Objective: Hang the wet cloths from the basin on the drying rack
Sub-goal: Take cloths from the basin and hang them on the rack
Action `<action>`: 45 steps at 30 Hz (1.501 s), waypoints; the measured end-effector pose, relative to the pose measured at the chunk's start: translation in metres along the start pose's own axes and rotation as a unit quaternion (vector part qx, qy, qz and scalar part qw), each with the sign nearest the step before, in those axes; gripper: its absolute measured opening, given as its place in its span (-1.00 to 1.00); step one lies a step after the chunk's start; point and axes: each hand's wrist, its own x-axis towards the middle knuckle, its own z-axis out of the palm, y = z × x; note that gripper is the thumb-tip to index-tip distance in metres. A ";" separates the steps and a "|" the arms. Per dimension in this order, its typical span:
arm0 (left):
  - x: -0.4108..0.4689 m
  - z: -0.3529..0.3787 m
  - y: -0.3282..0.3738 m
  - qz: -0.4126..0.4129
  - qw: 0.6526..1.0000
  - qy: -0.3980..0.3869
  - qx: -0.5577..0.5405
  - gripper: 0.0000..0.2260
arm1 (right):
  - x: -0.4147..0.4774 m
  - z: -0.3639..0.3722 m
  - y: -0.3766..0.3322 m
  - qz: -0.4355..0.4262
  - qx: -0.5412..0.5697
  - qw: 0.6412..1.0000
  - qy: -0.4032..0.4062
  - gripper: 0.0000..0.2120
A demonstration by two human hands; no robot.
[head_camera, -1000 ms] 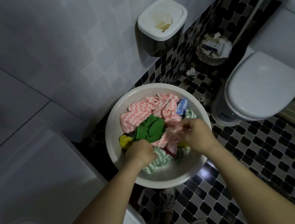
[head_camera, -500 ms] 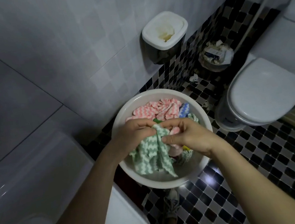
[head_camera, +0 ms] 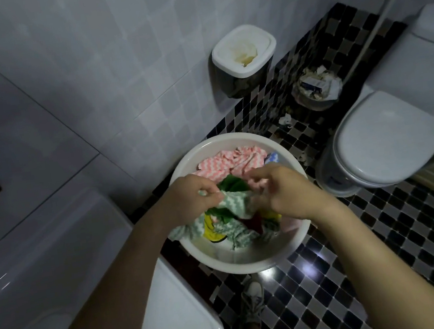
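Gripping the green-striped cloth point(head_camera: 236, 203), both hands point(head_camera: 242, 193) have now spread it wider over the basin point(head_camera: 182, 166).

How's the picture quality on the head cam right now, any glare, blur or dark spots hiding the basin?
Head view: dim overall; bright glare on the floor tiles just below the basin; left hand, right hand and green-and-white cloth slightly soft; wide-angle bending at edges.

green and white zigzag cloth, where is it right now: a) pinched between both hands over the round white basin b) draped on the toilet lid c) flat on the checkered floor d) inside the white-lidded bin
a: the left hand and the right hand both pinch the green and white zigzag cloth, which hangs over the round white plastic basin.
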 end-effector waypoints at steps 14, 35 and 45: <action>-0.007 0.004 -0.004 -0.057 0.855 -0.099 -0.507 -0.66 | 0.000 0.026 -0.010 0.134 0.497 0.857 0.012 -0.82; -0.012 0.025 0.002 0.100 0.965 0.240 -0.014 -0.85 | -0.013 0.024 -0.017 0.147 0.627 0.764 0.028 -0.77; -0.019 0.029 0.026 0.023 0.949 0.077 -0.305 -0.92 | -0.034 -0.001 -0.016 0.111 0.606 0.787 0.033 -0.79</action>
